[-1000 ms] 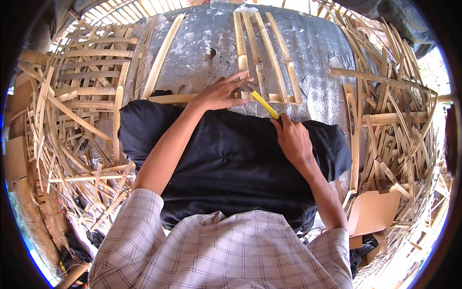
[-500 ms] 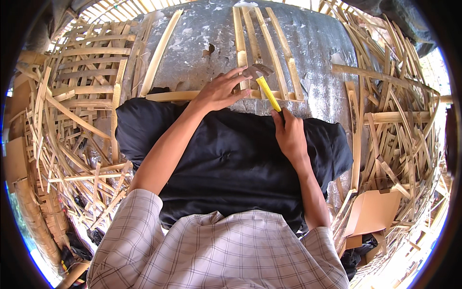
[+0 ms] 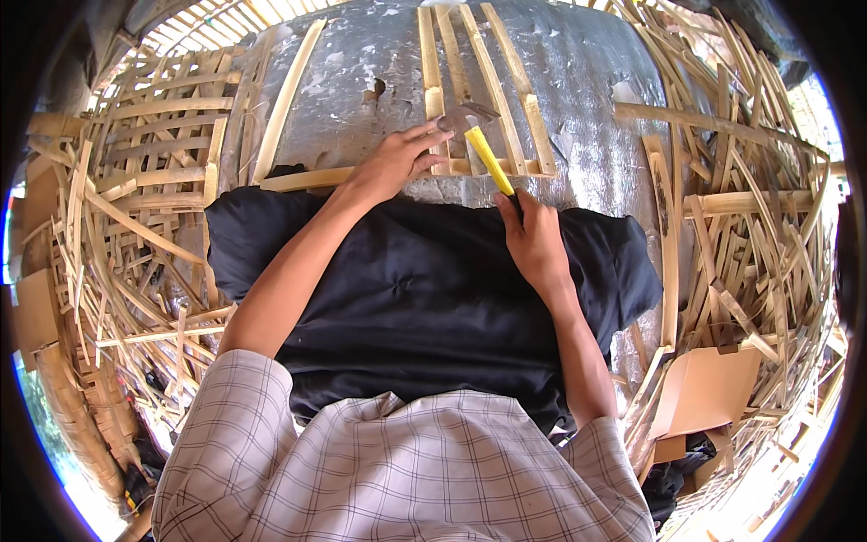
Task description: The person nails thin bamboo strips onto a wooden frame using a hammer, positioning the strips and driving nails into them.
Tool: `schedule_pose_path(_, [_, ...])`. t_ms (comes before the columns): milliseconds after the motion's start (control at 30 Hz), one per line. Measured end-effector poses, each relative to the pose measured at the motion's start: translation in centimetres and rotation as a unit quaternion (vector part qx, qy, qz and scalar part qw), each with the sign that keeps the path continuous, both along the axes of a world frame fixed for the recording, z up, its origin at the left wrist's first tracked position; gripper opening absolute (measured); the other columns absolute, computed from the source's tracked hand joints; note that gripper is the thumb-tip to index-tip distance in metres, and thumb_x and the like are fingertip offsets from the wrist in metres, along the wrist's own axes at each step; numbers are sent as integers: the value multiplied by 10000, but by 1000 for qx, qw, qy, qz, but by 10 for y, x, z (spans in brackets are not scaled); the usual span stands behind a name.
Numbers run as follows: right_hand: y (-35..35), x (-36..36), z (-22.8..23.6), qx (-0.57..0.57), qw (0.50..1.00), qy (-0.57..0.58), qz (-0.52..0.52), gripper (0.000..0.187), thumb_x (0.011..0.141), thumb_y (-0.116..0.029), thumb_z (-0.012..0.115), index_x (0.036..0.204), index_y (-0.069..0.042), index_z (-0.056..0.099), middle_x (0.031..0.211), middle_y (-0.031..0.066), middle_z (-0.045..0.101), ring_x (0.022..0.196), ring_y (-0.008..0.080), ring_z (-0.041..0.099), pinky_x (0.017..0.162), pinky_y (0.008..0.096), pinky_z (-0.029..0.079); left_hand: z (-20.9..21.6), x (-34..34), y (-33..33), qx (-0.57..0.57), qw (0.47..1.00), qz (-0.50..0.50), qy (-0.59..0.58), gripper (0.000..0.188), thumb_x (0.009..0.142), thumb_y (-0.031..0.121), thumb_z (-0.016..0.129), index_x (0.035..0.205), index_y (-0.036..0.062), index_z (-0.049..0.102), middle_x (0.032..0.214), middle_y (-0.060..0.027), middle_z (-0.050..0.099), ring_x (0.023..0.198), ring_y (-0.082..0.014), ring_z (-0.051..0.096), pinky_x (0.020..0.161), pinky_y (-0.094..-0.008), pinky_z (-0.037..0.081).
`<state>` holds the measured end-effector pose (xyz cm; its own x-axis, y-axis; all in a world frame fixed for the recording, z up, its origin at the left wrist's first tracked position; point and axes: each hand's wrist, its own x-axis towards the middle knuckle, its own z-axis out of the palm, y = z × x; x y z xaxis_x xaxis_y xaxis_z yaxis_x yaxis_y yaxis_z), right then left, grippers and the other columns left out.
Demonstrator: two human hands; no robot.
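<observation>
My right hand point(image 3: 535, 237) is closed around the black grip of a claw hammer point(image 3: 489, 160) with a yellow shaft. The hammer's metal head is up over the bamboo strips, close to my left fingertips. My left hand point(image 3: 396, 163) has its fingers stretched out and the thumb apart, touching the lower end of an upright bamboo strip point(image 3: 430, 63) where it meets a crosswise bamboo strip point(image 3: 312, 179). Whether a nail is under those fingers I cannot tell. Several more upright strips stand to the right, their lower ends on the crosswise strip.
Black cloth point(image 3: 406, 289) covers my lap. Ahead lies a worn grey sheet point(image 3: 352, 99) with a lone bamboo strip point(image 3: 287, 104) on it. Woven bamboo point(image 3: 167, 135) and loose slats are on the left. Piled bamboo slats point(image 3: 722, 235) and an open cardboard box point(image 3: 709, 388) are on the right.
The whole view has shifted slightly, so everything sits a little further left and up. My hands and the hammer keep nearly the same place against the strips.
</observation>
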<state>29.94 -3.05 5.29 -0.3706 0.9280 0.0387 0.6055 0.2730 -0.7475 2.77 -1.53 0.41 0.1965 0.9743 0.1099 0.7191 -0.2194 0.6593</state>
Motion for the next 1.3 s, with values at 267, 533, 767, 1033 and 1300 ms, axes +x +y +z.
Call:
schedule_pose_path(267, [0, 1, 0, -7, 999, 35, -5, 373, 1027, -213, 668, 808, 65, 550, 683, 302, 581, 703, 538, 559, 589, 555, 417, -10, -1, 3, 9, 1000, -3, -20, 514, 935, -44, 675, 1407, 156, 636, 1316, -203, 637, 1125, -382, 693, 911, -418, 594])
schedule_pose_path(533, [0, 1, 2, -17, 1000, 19, -4, 379, 1026, -210, 673, 800, 65, 544, 697, 311, 584, 728, 538, 563, 575, 551, 421, -6, 2, 2, 73, 997, 7, 40, 382, 984, 162, 689, 1365, 173, 671, 1310, -206, 666, 1137, -416, 675, 935, -450, 574])
schedule_pose_path(767, [-1, 0, 1, -17, 1000, -5, -6, 368, 1023, -222, 675, 814, 57, 556, 707, 313, 591, 743, 539, 573, 593, 559, 434, 0, 0, 3, 40, 997, 14, 64, 349, 1029, 284, 634, 1360, 181, 677, 1362, -155, 657, 1181, -388, 656, 976, -455, 547])
schedule_pose_path(1033, [0, 15, 4, 85, 995, -13, 57, 310, 1020, -240, 664, 924, 49, 607, 916, 313, 656, 887, 539, 596, 736, 589, 457, 5, -25, 6, -69, 996, -23, 49, 510, 1076, 412, 520, 1537, 196, 498, 1614, -49, 452, 1392, -285, 537, 1130, -433, 460])
schedule_pose_path(1300, [10, 8, 51, 31, 994, -103, 35, 302, 1036, -252, 640, 936, 32, 608, 811, 302, 638, 834, 532, 591, 720, 588, 453, 1, -28, 3, -114, 975, -111, 158, 929, 964, 700, 556, 1672, 207, 212, 1758, 3, 99, 1553, -287, 313, 1249, -508, 332])
